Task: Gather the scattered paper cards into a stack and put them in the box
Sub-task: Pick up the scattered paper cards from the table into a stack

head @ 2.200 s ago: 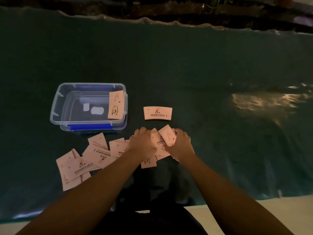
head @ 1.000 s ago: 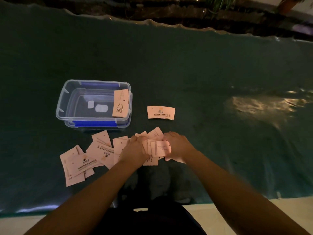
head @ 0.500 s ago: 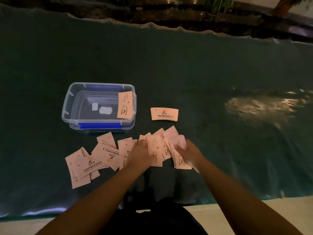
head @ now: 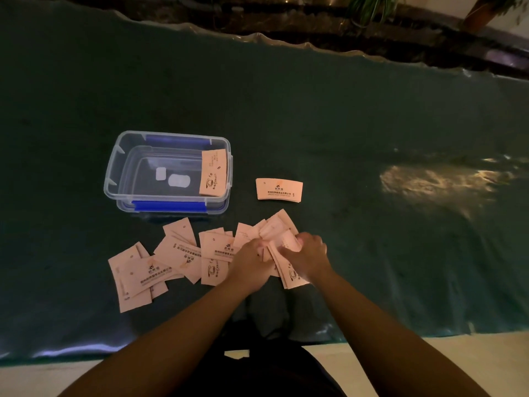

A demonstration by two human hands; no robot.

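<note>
Several pale pink paper cards (head: pixel 177 253) lie fanned out on the dark green cloth near me. My left hand (head: pixel 252 262) and my right hand (head: pixel 307 255) meet over the right end of the spread, both pinching a small bunch of cards (head: pixel 282 240). A clear plastic box (head: pixel 120 156) with blue clips stands behind the cards to the left; one card (head: pixel 213 171) leans against its right inner wall. A small neat stack of cards (head: pixel 279 189) lies apart, to the right of the box.
The green cloth (head: pixel 343 116) covers the table; its far edge is wavy, with a dark ledge and plants (head: pixel 369 7) behind. A patch of glare (head: pixel 438 181) sits at the right. The near table edge (head: pixel 429 356) is pale.
My hands have come together again, the right one lifting its cards toward the left. The view has shifted slightly; the loose cards at the left lie as before.
</note>
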